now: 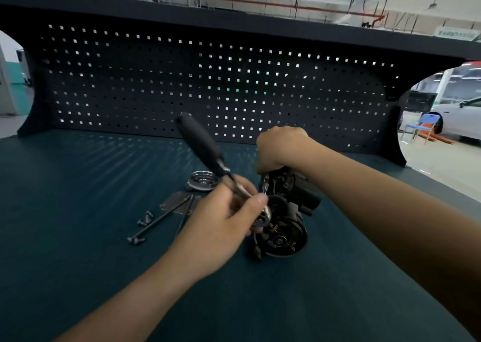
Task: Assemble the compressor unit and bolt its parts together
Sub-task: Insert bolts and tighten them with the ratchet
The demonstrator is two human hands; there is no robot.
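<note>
Near table (260, 302) centre, left hand (223, 224) grips a ratchet (200, 143) on the compressor (286, 227); right hand (278, 149), at twelve o'clock, clutches its top. Loose bolts (161, 219) (nine o'clock) wait. Tilted ratchet might slip, rounding a head.

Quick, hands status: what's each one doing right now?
Left hand: closed, holding the black-handled tool.
Right hand: closed, gripping the far end of the compressor unit.
</note>
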